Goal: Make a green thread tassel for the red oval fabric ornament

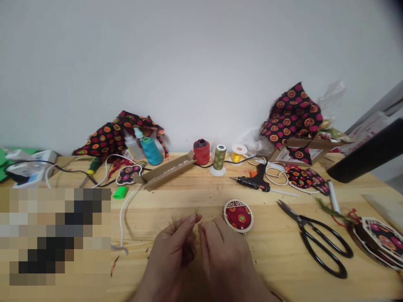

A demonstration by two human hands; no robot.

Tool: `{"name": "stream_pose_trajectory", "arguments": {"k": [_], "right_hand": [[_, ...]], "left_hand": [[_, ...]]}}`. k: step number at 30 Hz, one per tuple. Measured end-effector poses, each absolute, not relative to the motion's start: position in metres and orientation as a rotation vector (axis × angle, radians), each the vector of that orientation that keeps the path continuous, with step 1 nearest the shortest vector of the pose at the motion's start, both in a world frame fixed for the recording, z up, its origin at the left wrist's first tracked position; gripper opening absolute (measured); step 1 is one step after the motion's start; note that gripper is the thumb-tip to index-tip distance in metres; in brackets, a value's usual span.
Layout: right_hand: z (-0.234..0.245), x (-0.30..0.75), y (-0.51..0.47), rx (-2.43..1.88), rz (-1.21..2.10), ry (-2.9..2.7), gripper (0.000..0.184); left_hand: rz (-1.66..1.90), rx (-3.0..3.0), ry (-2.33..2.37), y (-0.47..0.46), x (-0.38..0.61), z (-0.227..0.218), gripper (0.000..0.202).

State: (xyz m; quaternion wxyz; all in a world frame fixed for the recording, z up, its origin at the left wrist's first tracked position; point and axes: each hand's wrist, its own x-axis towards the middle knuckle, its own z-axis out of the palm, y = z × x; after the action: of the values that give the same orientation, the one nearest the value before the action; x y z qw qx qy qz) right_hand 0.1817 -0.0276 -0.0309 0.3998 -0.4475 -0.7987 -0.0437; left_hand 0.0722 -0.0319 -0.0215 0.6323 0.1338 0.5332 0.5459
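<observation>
My left hand (176, 245) is closed, thumb against forefinger, on thin green threads (174, 221). Short loose ends of the threads stick out beside the thumb and above the fingertips. My right hand (224, 251) is curled close beside it, fingertips pressed together; what they pinch is hidden. Just beyond the right hand lies a round ornament (241, 216) with a pale cut-out rim and dark red patterned cloth. Black-handled scissors (315, 237) rest to the right, their blades slightly apart.
A black glue gun (256, 180) lies behind the ornament. Spools of red (201, 152), olive (220, 157) and yellow thread (237, 155) stand near the wall, with a teal thread cone (151, 151) and a narrow cardboard box (168, 171) leftward. White cable (122, 222) runs at left. Octagonal ornaments (382, 239) lie far right.
</observation>
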Motion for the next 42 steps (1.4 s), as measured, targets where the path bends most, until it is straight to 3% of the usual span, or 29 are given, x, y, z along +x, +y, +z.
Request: {"name": "stream_pose_trajectory", "arguments": {"k": [32, 42], "right_hand": [[-0.0332, 0.1823, -0.0344, -1.218, 0.024, -2.105, 0.023], [-0.0292, 0.1848, -0.0345, -1.276, 0.293, -2.129, 0.019]], "left_hand": [[1.280, 0.314, 1.189, -0.0350, 0.0713, -0.0221, 0.016], [1.273, 0.357, 1.173, -0.0341, 0.0720, -0.0214, 0.028]]}}
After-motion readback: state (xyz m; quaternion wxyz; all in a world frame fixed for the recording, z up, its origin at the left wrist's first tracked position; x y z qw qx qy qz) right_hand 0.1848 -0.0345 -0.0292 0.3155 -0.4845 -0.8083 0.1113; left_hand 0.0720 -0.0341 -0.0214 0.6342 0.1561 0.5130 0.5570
